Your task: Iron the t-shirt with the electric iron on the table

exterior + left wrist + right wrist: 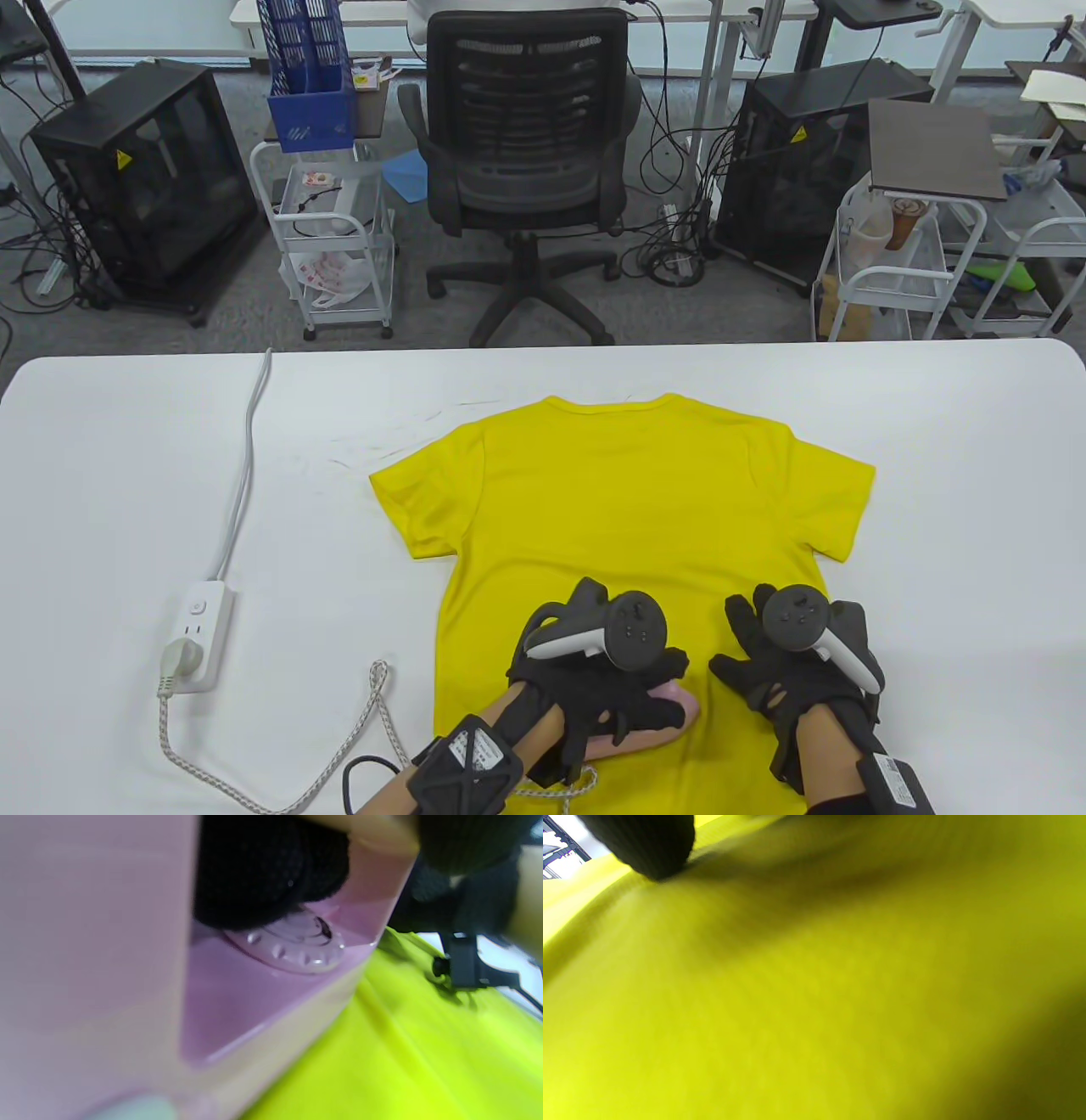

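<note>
White desk (127, 475) fills the lower half of the table view, with an office chair (526, 161), carts and black cabinets on the floor behind it. Spread flat across the middle and lower middle of the desk lies the yellow t-shirt (628, 509), collar toward the top of the frame, both sleeves out; its upper part looks fairly smooth, though faint folds run through the fabric in the left wrist view. Ironing seems to be in its early or middle stretch, judging by the iron sitting low near the hem with most of the shirt above it. At lower centre the left hand (594, 671) has its grip wrapped around the pink electric iron (657, 722), whose sole rests on the cloth; a ribbed dial (297, 946) shows beneath the fingers. To its right, the right hand (789, 671) lies spread and flat on the shirt, holding nothing. At lower left, a braided cord (254, 789) runs to a power strip (199, 632)
</note>
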A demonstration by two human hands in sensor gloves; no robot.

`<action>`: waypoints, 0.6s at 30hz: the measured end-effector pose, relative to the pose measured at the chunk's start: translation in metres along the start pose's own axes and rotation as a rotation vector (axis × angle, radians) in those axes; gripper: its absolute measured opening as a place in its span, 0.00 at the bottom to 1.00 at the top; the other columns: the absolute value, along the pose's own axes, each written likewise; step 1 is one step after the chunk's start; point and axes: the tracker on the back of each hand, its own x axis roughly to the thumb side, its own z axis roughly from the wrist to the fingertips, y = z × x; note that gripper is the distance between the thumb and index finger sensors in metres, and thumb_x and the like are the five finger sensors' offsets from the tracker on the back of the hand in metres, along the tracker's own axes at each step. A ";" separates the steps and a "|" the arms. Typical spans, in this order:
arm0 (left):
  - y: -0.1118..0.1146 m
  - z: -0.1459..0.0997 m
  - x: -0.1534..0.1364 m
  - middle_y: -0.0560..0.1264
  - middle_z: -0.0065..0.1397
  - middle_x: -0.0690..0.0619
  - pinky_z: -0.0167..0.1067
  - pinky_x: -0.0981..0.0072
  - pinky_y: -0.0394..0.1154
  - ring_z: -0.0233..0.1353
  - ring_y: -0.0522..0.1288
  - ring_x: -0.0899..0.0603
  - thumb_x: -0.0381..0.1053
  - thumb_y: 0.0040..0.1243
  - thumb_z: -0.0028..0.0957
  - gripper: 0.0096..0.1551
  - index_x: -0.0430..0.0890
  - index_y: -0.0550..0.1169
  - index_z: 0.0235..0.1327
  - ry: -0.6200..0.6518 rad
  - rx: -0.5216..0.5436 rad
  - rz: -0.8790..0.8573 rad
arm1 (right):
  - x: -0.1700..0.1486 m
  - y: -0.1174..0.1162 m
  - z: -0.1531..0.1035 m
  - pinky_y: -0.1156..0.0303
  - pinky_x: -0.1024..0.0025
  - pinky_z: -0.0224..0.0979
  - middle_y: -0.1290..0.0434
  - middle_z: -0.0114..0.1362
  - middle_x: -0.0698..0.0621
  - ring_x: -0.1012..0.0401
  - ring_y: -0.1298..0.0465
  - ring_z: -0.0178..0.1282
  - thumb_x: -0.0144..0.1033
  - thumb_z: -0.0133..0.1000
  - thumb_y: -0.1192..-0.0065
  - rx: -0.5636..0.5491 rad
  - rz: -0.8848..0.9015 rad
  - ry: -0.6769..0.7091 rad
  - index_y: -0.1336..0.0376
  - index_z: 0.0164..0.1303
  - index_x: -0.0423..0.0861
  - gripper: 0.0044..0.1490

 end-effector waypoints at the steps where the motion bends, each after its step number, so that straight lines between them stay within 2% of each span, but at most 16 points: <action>1: -0.001 -0.001 0.000 0.83 0.51 0.57 0.43 0.54 0.82 0.36 0.87 0.50 0.73 0.61 0.43 0.43 0.59 0.68 0.73 -0.010 0.023 0.020 | 0.000 0.000 0.000 0.73 0.40 0.74 0.71 0.83 0.52 0.50 0.74 0.80 0.62 0.51 0.40 0.000 -0.001 0.000 0.62 0.76 0.63 0.51; 2: -0.002 0.000 -0.002 0.83 0.51 0.57 0.43 0.54 0.83 0.36 0.87 0.50 0.73 0.61 0.42 0.43 0.60 0.68 0.72 -0.001 0.027 0.022 | 0.000 0.000 0.000 0.73 0.40 0.74 0.71 0.83 0.52 0.50 0.74 0.80 0.62 0.51 0.40 0.000 -0.001 0.001 0.62 0.76 0.63 0.51; 4: -0.006 -0.002 -0.013 0.83 0.51 0.56 0.43 0.53 0.82 0.36 0.87 0.48 0.72 0.62 0.42 0.43 0.60 0.68 0.72 -0.066 0.061 -0.006 | 0.000 0.000 0.000 0.73 0.40 0.74 0.71 0.83 0.52 0.50 0.74 0.80 0.62 0.51 0.40 0.001 -0.001 0.001 0.62 0.76 0.63 0.51; 7: -0.018 -0.006 -0.044 0.83 0.51 0.56 0.43 0.52 0.82 0.36 0.87 0.48 0.72 0.62 0.42 0.44 0.60 0.68 0.72 -0.227 0.165 0.034 | 0.000 0.000 0.000 0.73 0.40 0.74 0.71 0.83 0.52 0.50 0.74 0.80 0.62 0.51 0.40 0.002 -0.002 0.003 0.62 0.76 0.63 0.51; 11: -0.032 -0.022 -0.097 0.82 0.52 0.55 0.44 0.51 0.81 0.37 0.87 0.47 0.71 0.64 0.42 0.44 0.58 0.67 0.73 -0.487 0.237 -0.064 | 0.000 0.000 0.000 0.73 0.40 0.74 0.71 0.83 0.52 0.50 0.74 0.80 0.62 0.51 0.40 0.003 -0.001 0.004 0.62 0.76 0.63 0.51; 13: -0.035 -0.030 -0.116 0.82 0.52 0.55 0.44 0.51 0.81 0.37 0.86 0.47 0.71 0.64 0.42 0.45 0.58 0.67 0.73 -0.560 0.256 -0.110 | 0.000 0.000 0.000 0.73 0.40 0.74 0.71 0.83 0.52 0.50 0.74 0.80 0.62 0.51 0.40 0.004 -0.001 0.004 0.62 0.76 0.63 0.51; 16: -0.034 -0.036 -0.132 0.82 0.51 0.55 0.43 0.51 0.81 0.36 0.86 0.48 0.71 0.64 0.43 0.44 0.57 0.67 0.73 -0.529 0.250 -0.235 | 0.000 0.000 0.000 0.73 0.40 0.74 0.71 0.83 0.52 0.50 0.74 0.80 0.62 0.51 0.40 0.004 0.000 0.003 0.62 0.76 0.62 0.51; 18: -0.032 -0.033 -0.127 0.82 0.51 0.55 0.42 0.52 0.82 0.35 0.86 0.48 0.71 0.64 0.43 0.44 0.57 0.68 0.73 -0.471 0.219 -0.238 | 0.000 0.000 0.000 0.73 0.40 0.74 0.71 0.83 0.52 0.50 0.74 0.80 0.62 0.51 0.40 0.004 0.004 0.003 0.62 0.76 0.63 0.51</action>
